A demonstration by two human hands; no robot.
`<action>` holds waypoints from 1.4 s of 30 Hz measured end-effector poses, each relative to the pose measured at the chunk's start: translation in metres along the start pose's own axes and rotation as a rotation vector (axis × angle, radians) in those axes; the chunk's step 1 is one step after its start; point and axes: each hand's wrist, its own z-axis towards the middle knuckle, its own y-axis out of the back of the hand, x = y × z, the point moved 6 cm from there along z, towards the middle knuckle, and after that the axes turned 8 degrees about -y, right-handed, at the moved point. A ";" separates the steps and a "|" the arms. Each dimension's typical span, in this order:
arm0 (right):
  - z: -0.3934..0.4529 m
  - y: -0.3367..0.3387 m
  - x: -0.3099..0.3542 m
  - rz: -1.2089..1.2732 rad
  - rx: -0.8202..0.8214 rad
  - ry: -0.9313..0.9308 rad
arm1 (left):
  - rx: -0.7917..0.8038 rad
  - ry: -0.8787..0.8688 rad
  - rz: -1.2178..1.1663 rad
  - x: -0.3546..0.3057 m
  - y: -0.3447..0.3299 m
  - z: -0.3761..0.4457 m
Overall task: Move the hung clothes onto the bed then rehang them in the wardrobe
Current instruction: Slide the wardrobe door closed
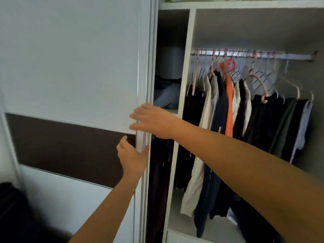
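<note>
Hung clothes [228, 120] hang vertically, seemingly untouched.

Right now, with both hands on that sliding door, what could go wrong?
Fingers could get pinched: the left hand and right hand both lie at the metal edge of the sliding door, near its track. Later, the hung clothes are packed tightly on the rail, so lifting one hanger may drag others off.

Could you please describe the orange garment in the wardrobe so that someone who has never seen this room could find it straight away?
Look in the open wardrobe's wide right-hand compartment, where clothes hang from a metal rail. Near the middle of the row, between a navy top and pale cream pieces, hangs the orange garment. It is the only brightly coloured piece among black, navy, grey and beige neighbours.
</note>
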 end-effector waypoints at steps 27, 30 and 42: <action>-0.028 -0.030 0.008 -0.031 -0.076 0.070 | 0.070 -0.220 0.204 0.010 -0.053 -0.038; -0.048 -0.033 0.002 -0.024 -0.076 0.059 | 0.085 -0.253 0.193 0.000 -0.065 -0.050; -0.171 -0.040 -0.033 0.002 -0.019 -0.019 | 0.263 -0.355 0.197 -0.062 -0.141 -0.118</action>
